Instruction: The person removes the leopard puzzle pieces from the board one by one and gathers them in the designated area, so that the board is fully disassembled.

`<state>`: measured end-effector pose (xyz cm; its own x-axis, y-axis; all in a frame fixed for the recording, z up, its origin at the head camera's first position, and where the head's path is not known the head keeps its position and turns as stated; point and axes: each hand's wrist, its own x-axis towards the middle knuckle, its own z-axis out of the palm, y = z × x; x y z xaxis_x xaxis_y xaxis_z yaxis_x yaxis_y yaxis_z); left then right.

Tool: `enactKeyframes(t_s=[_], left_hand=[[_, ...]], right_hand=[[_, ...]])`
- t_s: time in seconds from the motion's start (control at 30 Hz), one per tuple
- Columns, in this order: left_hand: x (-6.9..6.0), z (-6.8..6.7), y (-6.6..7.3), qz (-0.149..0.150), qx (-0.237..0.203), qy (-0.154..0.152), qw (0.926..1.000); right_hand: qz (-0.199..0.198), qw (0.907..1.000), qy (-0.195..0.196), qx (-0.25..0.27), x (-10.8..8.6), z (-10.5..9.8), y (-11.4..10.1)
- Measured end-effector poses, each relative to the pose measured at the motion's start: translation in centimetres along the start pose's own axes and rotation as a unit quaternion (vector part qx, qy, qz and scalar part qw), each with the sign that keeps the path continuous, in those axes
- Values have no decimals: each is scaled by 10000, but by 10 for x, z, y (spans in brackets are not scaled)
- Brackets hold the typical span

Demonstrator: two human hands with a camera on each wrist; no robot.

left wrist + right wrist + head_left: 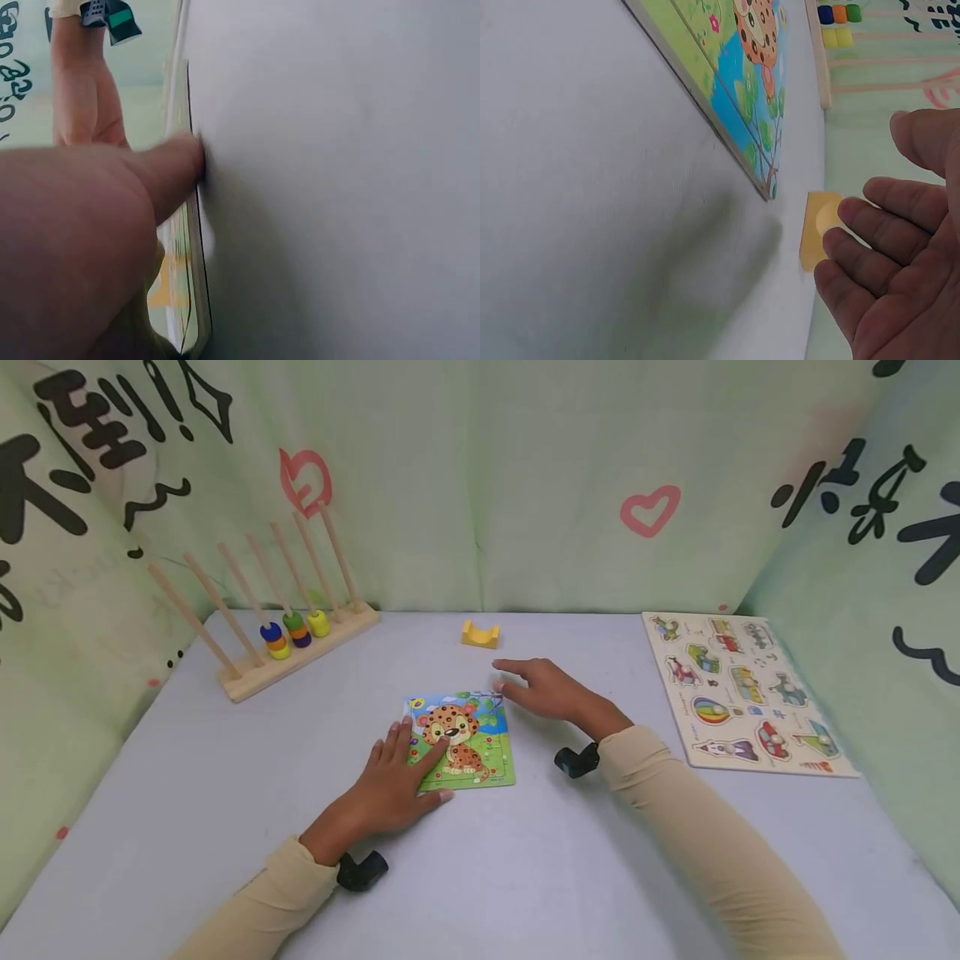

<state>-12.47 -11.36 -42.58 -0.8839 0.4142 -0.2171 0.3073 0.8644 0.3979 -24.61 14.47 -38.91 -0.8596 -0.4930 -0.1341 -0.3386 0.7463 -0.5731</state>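
Note:
A square leopard puzzle [480,752] lies flat on the table, its picture whole in the head view. My left hand [393,785] rests on its left part with fingers spread, the thumb by the lower edge. In the left wrist view the thumb of my left hand [97,217] touches the edge of the board. My right hand [551,692] hovers just off the upper right corner, holding nothing, fingers extended. From the right wrist view, the right hand [900,247] is apart from the puzzle [739,97], palm visible.
A yellow arch-shaped block [480,635] lies behind the puzzle. At the back left stands a wooden peg rack [300,652] with coloured beads on some pegs. A picture board [750,693] lies at the right. Printed cloth [480,485] hangs around the table.

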Motion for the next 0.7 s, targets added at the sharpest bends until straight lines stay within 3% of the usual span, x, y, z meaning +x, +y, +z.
enactKeyframes(t_s=[0.3, 0.7], left_hand=[[1, 0, 5, -104, 69, 120, 9998], [3, 4, 5, -165, 177, 67, 9997]], right_hand=[[-547, 9984, -129, 119, 10, 7, -14], [-675, 9946, -739, 287, 26, 20, -29]])
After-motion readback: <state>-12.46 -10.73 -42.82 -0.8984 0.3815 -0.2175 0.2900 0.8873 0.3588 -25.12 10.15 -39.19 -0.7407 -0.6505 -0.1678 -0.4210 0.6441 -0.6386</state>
